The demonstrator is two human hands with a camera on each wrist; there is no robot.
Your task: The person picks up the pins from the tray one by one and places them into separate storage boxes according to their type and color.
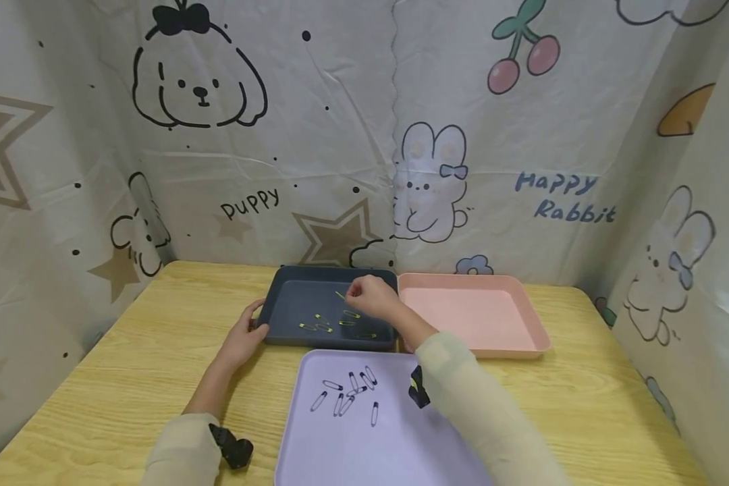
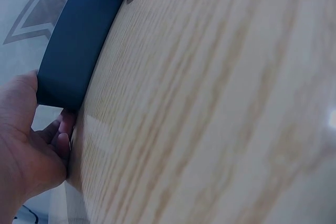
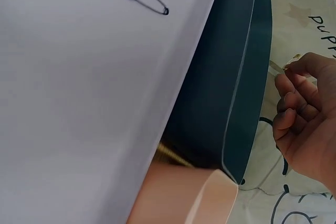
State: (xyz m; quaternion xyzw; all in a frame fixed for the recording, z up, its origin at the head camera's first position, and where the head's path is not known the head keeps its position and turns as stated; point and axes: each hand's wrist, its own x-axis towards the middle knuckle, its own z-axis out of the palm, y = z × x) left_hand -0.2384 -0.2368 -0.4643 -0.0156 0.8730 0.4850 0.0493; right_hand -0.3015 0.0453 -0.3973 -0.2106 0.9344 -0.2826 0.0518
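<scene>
My right hand (image 1: 373,297) is over the dark blue tray (image 1: 296,297), pinching a yellow safety pin (image 1: 340,295) between thumb and index finger. In the right wrist view that pin (image 3: 292,62) pokes out past the fingertips, while the other fingers curl loosely. Several yellow safety pins (image 1: 324,329) lie spread on the front part of the dark blue tray's floor. At the tray's left side, my left hand (image 1: 239,342) grips its wall. The left wrist view has the thumb (image 2: 26,85) against the upper edge and the fingers (image 2: 63,135) curled low by the table.
Nearest me lies a lilac tray (image 1: 364,452) with several black-headed safety pins (image 1: 374,413) scattered in its far left part. A pink tray (image 1: 462,310) stands right beside the dark blue one. Behind the wooden table (image 1: 127,364) hangs a printed curtain (image 1: 328,135).
</scene>
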